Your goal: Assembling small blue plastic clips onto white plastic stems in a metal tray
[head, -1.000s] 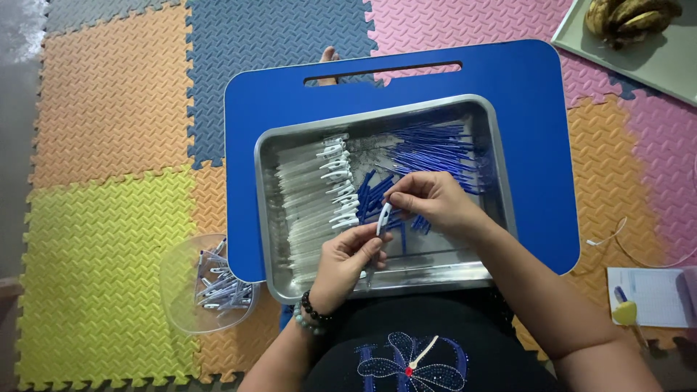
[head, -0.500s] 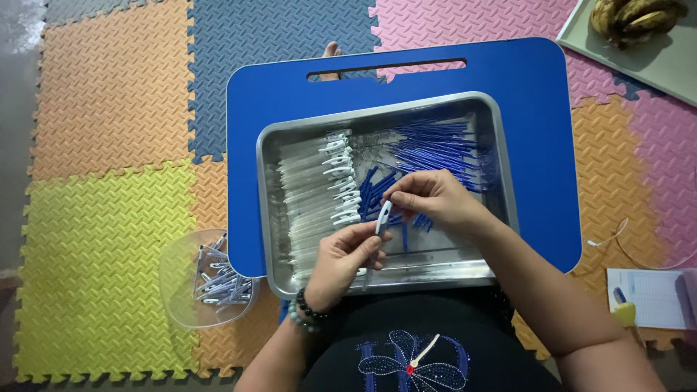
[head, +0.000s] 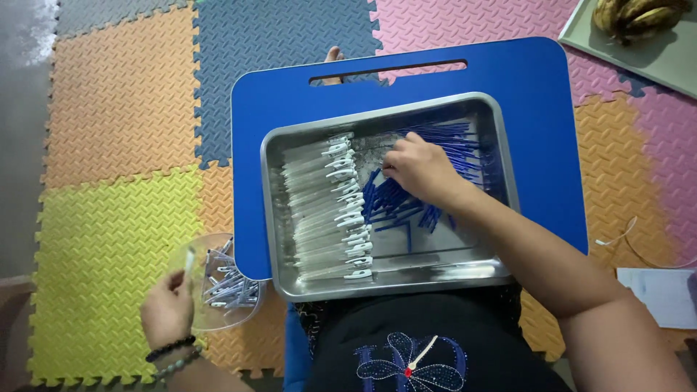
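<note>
A: What are the 2 hands doing closest to the person?

B: The left hand (head: pixel 168 311) is closing its fingers around 1 small pale pen-like piece (head: pixel 189 260), holding it just over the clear plastic bowl (head: pixel 190 250), which is sitting on the foam floor mat (head: pixel 109 218) beside the near left corner of the blue surface (head: pixel 552 131). More finished pieces (head: pixel 229 284) are lying in that bowl.

A: And farther out?

B: The steel tray (head: pixel 270 218) is resting on the surface. A row of white capped tubes (head: pixel 327 210) is filling its left side. The right hand (head: pixel 423 168) is reaching into the blue sticks (head: pixel 450 141) toward the tray's far right, fingers curling down among them; I cannot tell whether it is gripping any.

A: Beyond that?

B: Bananas (head: pixel 635 14) are lying on a grey-green tray (head: pixel 646 62) past the surface's far right corner.
</note>
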